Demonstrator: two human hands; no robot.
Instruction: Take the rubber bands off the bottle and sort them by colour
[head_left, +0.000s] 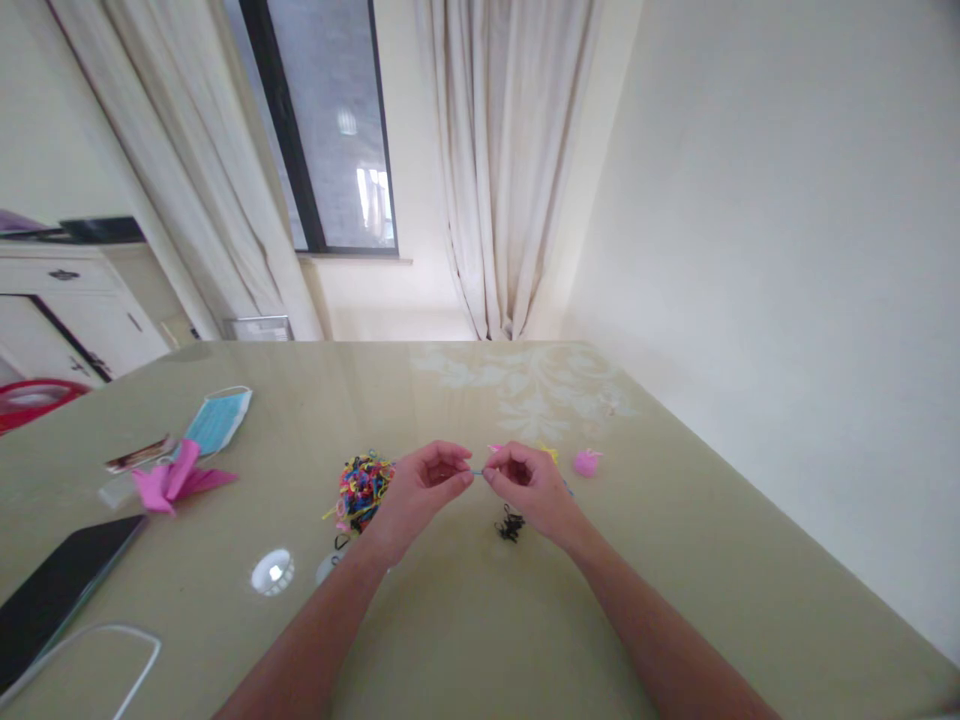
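Observation:
Between the fingertips of both hands runs a short, thin bluish rubber band [478, 472], held above the table. My left hand [424, 488] pinches one end with thumb and forefinger, and my right hand [531, 488] pinches the other. A heap of multicoloured small rubber bands [361, 490] lies beside my left hand, partly covered by it. Below my right hand sits a little cluster of black rubber bands [510, 524]. Just past the right hand, a yellow bit [551, 453] and a pink bunch [587, 462] rest on the table; the hand hides part of what lies there.
On the left of the table [450, 640] are a pink folded-paper shape [178, 480], a blue face mask [219, 420], a brown wrapper [139, 454], a black phone [64, 590] and a white cable [139, 632]. A shiny white round object [273, 572] lies nearer. A wall borders the right side.

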